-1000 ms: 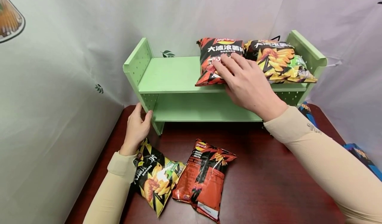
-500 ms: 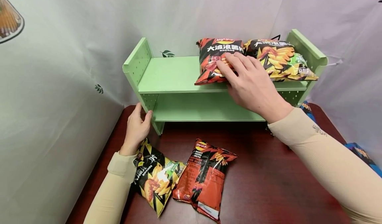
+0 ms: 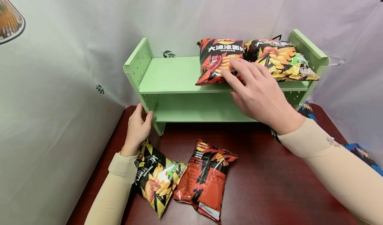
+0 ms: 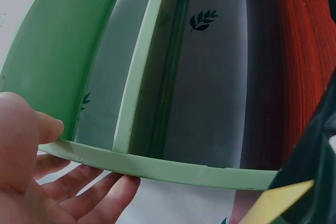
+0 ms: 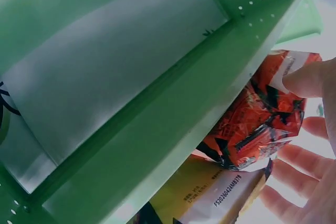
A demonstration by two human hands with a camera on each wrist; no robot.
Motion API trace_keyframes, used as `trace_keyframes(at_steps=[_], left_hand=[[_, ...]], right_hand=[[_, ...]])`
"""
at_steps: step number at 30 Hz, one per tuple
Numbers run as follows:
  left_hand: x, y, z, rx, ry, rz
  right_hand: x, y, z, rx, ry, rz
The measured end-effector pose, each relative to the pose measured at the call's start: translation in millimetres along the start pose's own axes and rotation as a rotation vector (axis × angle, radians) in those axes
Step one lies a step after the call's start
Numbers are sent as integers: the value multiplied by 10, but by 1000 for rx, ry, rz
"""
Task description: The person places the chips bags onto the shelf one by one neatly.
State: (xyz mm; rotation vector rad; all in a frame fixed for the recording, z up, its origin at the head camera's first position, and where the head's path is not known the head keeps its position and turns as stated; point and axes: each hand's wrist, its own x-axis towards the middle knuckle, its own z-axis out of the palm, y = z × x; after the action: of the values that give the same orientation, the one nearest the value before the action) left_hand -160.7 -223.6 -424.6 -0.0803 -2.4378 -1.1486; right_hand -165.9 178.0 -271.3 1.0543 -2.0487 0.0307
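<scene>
My left hand (image 3: 139,126) grips the left side panel of a green two-tier shelf (image 3: 169,75), thumb on the inner face and fingers outside, as the left wrist view (image 4: 79,182) shows. On the top tier stands a red and black chip bag (image 3: 220,50). My right hand (image 3: 261,92) hovers before its lower right part, fingers spread and loosely bent, fingertips right at its front. In the right wrist view the bag's crinkled red back (image 5: 262,129) hangs past the shelf edge, thumb and fingers around but not squeezing it. A yellow and black chip bag (image 3: 276,60) stands beside it.
On the dark red table (image 3: 263,185) lie a yellow chip bag (image 3: 161,181), partly under the left wrist, and a red chip bag (image 3: 204,181). Blue bags (image 3: 363,156) show at the right edge. White curtain (image 3: 74,68) hangs behind.
My right hand has drawn back right and down from the red chip bag, uncovering more of its front. The bag and the left hand stay put.
</scene>
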Motion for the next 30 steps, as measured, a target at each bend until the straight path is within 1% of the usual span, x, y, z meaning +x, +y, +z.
trace_keyframes(at_steps=[3, 5, 10, 14, 17, 21, 23, 27, 30], left_hand=[[5, 2, 15, -3, -4, 3], [9, 4, 21, -5, -8, 7], [9, -3, 18, 1, -6, 9], [-1, -14, 4, 4, 5, 5], [-4, -14, 3, 7, 10, 9], [-5, -4, 8, 10, 10, 12], [-7, 1, 9, 12, 6, 15], [-11, -5, 9, 10, -4, 23], [-11, -18, 9, 11, -10, 30]], right_hand=[[-103, -15, -54, 0, -14, -2], [-178, -29, -84, 9, -4, 4], [-347, -82, -111, 65, 59, 33], [-496, -118, -102, 107, 100, 80], [-648, -121, -100, 120, 135, 154], [-863, -90, -79, 146, 215, 294], [-963, -61, -52, 170, 249, 362], [-1180, -1, 19, 196, 278, 483], [-1337, 43, 93, 231, 324, 588]])
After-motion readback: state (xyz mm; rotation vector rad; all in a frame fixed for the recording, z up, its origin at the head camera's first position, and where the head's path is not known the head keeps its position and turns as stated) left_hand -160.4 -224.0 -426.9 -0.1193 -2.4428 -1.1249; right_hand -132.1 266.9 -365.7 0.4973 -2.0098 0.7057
